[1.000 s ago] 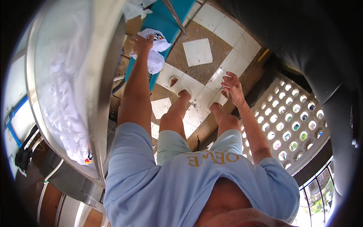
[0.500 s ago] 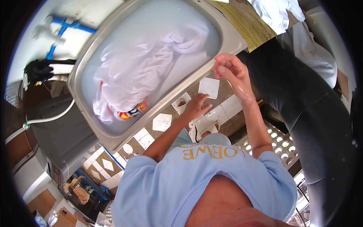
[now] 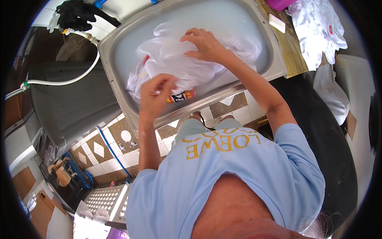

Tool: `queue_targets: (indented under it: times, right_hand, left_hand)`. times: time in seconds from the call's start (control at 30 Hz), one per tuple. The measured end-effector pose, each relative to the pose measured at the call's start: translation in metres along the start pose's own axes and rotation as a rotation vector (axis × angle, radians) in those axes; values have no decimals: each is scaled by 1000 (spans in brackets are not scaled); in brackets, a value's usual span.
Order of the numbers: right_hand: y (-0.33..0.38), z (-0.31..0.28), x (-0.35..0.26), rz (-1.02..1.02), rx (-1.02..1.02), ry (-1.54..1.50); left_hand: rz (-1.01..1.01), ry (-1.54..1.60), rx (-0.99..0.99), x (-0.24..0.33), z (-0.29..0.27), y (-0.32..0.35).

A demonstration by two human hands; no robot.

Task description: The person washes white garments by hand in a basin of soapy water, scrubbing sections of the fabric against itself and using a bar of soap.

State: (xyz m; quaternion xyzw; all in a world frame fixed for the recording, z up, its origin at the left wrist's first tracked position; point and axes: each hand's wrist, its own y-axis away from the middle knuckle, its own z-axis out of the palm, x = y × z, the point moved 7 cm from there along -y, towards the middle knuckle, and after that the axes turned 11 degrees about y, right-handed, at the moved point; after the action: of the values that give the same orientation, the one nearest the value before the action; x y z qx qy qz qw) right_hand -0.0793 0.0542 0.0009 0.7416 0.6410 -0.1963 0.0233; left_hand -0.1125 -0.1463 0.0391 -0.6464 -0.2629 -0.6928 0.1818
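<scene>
Wet white garment lies bunched in the metal basin of cloudy water. Left hand pinches its near edge; right hand presses spread-fingered on top. White hose curves left of the basin; more white cloth sits to the right.

Black cloth bundle & white rubber hose at basin's left; white bar soap on bench's right edge, white folded clothes beside.
</scene>
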Motion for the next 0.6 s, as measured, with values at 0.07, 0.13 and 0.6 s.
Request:
queue_targets:
  times: [0.07,0.13,0.6]
  right_hand:
    - [-15,20,2,26,-32,-49]
    - [-36,39,9,-33,8,4]
    - [-87,32,31,-129,-560,-774]
  left_hand:
    - [13,2,225,-4,-41,-3]
    - [169,-39,300,-7,-53,-23]
    - [-75,-210,131,-69,-48,-117]
